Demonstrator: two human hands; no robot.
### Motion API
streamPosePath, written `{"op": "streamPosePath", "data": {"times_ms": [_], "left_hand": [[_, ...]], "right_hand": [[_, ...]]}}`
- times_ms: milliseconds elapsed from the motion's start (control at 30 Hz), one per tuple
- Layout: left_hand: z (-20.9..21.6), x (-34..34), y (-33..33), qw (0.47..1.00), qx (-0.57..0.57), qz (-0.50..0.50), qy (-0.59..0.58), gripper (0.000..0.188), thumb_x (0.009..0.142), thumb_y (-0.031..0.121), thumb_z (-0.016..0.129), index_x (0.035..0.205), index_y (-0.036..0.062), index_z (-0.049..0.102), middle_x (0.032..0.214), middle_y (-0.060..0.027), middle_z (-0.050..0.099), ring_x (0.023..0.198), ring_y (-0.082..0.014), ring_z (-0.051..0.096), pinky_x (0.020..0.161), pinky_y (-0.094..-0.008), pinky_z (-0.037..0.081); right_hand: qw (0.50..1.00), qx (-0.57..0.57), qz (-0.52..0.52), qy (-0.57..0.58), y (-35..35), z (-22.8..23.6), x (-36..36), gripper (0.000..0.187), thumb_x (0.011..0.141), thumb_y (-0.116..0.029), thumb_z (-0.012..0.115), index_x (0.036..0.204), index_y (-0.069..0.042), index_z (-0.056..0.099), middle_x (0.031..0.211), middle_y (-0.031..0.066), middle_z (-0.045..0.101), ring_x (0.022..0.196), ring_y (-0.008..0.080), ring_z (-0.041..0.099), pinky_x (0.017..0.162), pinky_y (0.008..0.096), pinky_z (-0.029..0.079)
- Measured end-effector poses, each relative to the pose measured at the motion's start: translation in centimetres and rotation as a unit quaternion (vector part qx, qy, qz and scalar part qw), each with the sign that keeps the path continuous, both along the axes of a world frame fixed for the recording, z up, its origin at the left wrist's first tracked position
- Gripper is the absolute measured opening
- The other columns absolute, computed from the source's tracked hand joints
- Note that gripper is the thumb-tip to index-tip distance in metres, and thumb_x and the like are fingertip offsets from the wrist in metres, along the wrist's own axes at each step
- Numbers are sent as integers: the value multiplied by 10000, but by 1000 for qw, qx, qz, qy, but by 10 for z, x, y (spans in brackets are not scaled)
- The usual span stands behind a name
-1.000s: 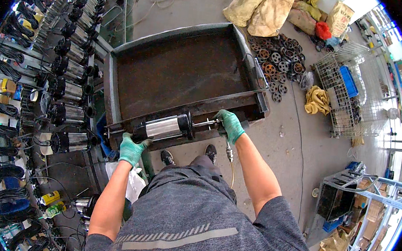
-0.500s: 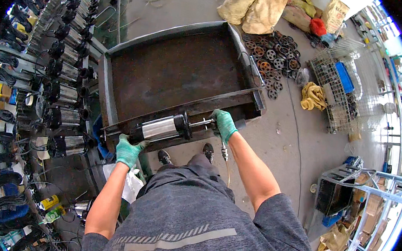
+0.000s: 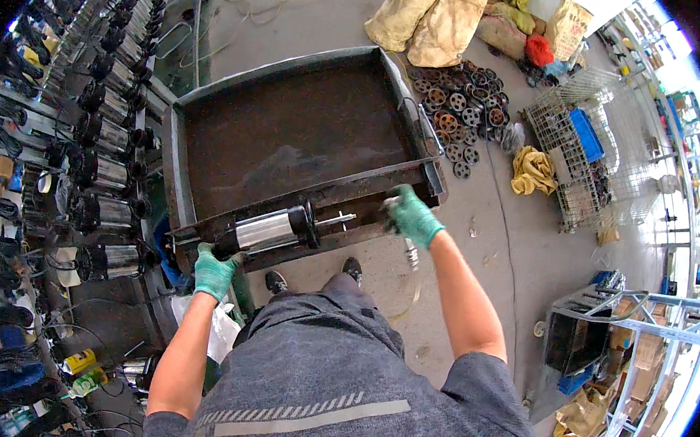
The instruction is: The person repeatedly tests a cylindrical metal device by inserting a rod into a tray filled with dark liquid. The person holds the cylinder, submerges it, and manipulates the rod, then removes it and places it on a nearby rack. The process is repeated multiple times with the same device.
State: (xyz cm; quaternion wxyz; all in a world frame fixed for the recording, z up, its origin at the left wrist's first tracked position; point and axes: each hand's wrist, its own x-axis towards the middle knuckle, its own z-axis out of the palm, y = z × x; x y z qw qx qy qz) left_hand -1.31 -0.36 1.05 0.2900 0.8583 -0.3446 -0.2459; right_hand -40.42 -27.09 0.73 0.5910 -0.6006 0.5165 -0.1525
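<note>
In the head view, a silver cylinder point(image 3: 264, 231) with black end caps lies along the near edge of the dark metal tray point(image 3: 292, 120), its left end toward the near left corner and its thin shaft point(image 3: 337, 220) pointing to the near right corner. The left hand point(image 3: 214, 274), in a green glove, is at the cylinder's black left end, thumb and fingers apart; how firmly they press on it I cannot tell. The right hand point(image 3: 413, 218), gloved alike, is curled around a dark hose-fed tool point(image 3: 388, 211), mostly hidden by the glove, near the tray's near right corner; a metal hose fitting point(image 3: 411, 256) hangs below. What has just changed is the right side: a moment ago this hand was up against the shaft's end, and now a gap stands between them. That leaves the shaft bare to its tip and the cylinder touched only by the left hand. Beyond the tray's right edge, a heap of spoked wheels point(image 3: 461, 111) lies on the floor.
</note>
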Motion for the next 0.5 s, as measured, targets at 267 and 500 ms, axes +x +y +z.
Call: {"op": "streamPosePath", "data": {"times_ms": [267, 500], "left_hand": [[0, -1, -1, 1000, 6, 4, -5, 788, 698, 395, 944, 1224, -27, 537, 1068, -205, 726, 982, -343, 705, 899, -414, 547], [17, -9, -5, 997, 69, 21, -42, 815, 730, 425, 893, 1272, -46, 509, 1119, -284, 705, 1071, -426, 688, 928, -460, 538]], "right_hand": [[852, -197, 41, 483, -98, 1, -45, 302, 958, -183, 525, 1190, -29, 641, 1082, 278, 709, 1045, 462, 682, 879, 532, 556], [838, -242, 66, 485, -114, -10, -31, 328, 962, -275, 540, 1114, -48, 723, 1101, 261, 716, 1034, 447, 695, 878, 557, 548]]}}
